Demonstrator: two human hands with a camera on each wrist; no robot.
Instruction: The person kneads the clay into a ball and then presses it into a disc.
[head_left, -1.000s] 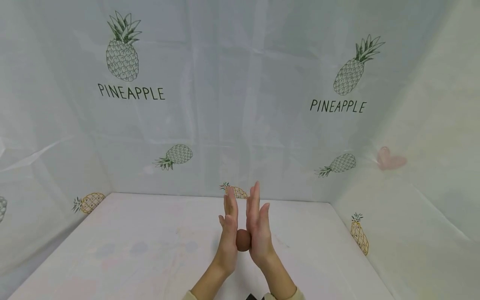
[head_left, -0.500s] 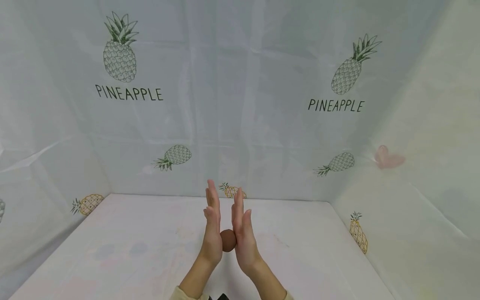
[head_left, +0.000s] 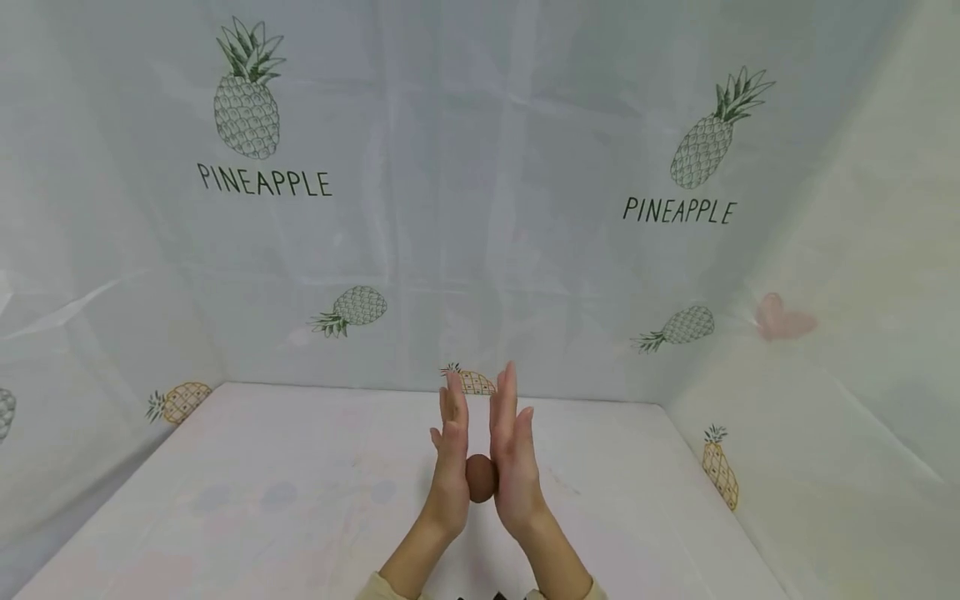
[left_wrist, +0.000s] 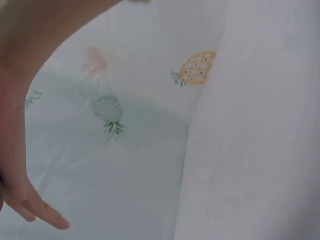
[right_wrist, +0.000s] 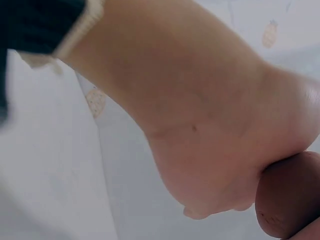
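Between my two upright palms sits a smooth brown ball [head_left: 482, 478] that looks like clay or dough. My left hand [head_left: 450, 475] presses it from the left with straight fingers pointing up and away. From the other side my right hand [head_left: 517, 475] lies flat against it, fingers straight, its tips slightly higher than the left ones. In the right wrist view the brown ball [right_wrist: 290, 195] touches a palm at the lower right, and small cracks mark its surface. The left wrist view has only part of a hand and forearm at its left edge; the ball is out of sight there.
A white table [head_left: 300, 533] with faint coloured blotches spreads below the hands. Behind it hangs a pale sheet [head_left: 450, 208] printed with pineapples, and similar sheeting [head_left: 847, 400] closes off both sides.
Both hands and the ball shifted left, then back right. The palms slid against each other: the left fingertips stood higher half a second ago, and now the right ones do.
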